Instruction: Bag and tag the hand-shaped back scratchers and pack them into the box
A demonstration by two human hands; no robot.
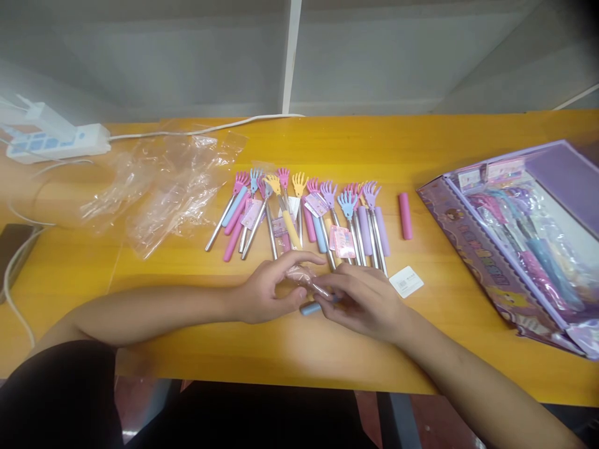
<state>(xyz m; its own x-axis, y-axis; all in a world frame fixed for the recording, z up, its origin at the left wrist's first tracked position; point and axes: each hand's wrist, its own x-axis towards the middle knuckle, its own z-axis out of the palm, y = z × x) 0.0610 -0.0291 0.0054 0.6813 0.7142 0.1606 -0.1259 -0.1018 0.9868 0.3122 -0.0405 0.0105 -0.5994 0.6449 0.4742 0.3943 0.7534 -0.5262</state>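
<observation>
Between my hands is a crumpled clear plastic bag (302,274). My left hand (269,290) curves its thumb and forefinger around one end of it. The fingers of my right hand (367,299) pinch the other end; their tips are partly hidden. Under my right fingertips lies a light blue foam sleeve (310,308), partly covered. Just beyond my hands spreads a row of back scratchers with hand-shaped heads, such as a blue one (347,204) and a purple one (371,194), with metal rods. Foam sleeves and a pink tag (342,242) lie among them.
Loose clear plastic bags (180,181) are heaped at the left, near a white power strip (84,141) and its cable. To the right lie a pink foam sleeve (405,216), a white card (406,282) and an open purple display box (496,262) holding bagged back scratchers.
</observation>
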